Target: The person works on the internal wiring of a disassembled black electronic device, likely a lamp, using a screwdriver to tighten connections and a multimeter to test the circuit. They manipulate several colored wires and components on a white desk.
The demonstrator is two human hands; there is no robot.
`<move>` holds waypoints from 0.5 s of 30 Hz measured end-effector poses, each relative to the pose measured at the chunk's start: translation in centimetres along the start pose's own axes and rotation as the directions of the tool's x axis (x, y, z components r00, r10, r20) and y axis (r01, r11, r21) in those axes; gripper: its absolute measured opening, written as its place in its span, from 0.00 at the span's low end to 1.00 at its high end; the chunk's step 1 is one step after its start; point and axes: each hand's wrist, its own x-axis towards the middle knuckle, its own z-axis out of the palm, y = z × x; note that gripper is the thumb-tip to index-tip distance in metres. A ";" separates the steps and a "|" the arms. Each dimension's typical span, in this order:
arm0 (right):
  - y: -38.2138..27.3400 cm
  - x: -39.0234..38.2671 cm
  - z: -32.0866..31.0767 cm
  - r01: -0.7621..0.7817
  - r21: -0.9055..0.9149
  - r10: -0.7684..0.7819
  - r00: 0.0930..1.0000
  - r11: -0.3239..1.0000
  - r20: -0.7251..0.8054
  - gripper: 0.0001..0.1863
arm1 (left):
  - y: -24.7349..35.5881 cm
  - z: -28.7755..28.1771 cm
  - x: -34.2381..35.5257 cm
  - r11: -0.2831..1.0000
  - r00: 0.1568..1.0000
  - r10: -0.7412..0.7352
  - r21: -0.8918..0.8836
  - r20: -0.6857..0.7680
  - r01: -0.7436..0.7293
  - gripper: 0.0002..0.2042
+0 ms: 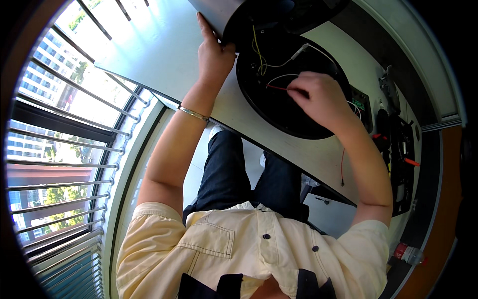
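Note:
A large black round base (279, 115) lies on the white table with its dark inside showing. Above its far left side a silver-grey curved housing (211, 14) is tilted up, and my left hand (213, 57) grips its lower edge, index finger stretched along the outer wall. Over the base, my right hand (318, 99) pinches a thin red wire (277, 87) between thumb and fingers. A white cable with a small connector (300, 50) and a yellow wire (257, 45) run inside the base. Where the wires lead under the housing is hidden.
Right of the base sits a small device with a green display (358, 103). Beyond it lies a black tool tray (402, 174) with an orange-tipped tool. A red lead (342, 167) rests near the table's front edge. A barred window (64, 149) is at left, a plastic bottle (409, 254) at lower right.

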 end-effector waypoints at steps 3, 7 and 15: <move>0.4 0.3 -0.6 -0.085 -0.028 0.084 0.996 0.996 -0.030 0.06 | -0.7 0.2 0.1 0.997 0.997 0.064 0.047 -0.041 -0.062 0.46; 2.1 1.3 0.7 -0.080 -0.133 0.084 0.996 0.988 0.018 0.08 | -0.1 0.2 0.1 0.997 1.000 0.003 0.071 -0.009 -0.002 0.47; 2.8 3.2 2.0 -0.023 -0.251 0.054 0.992 0.968 0.118 0.03 | -0.1 0.0 -0.1 0.998 1.000 -0.030 0.046 0.002 0.030 0.47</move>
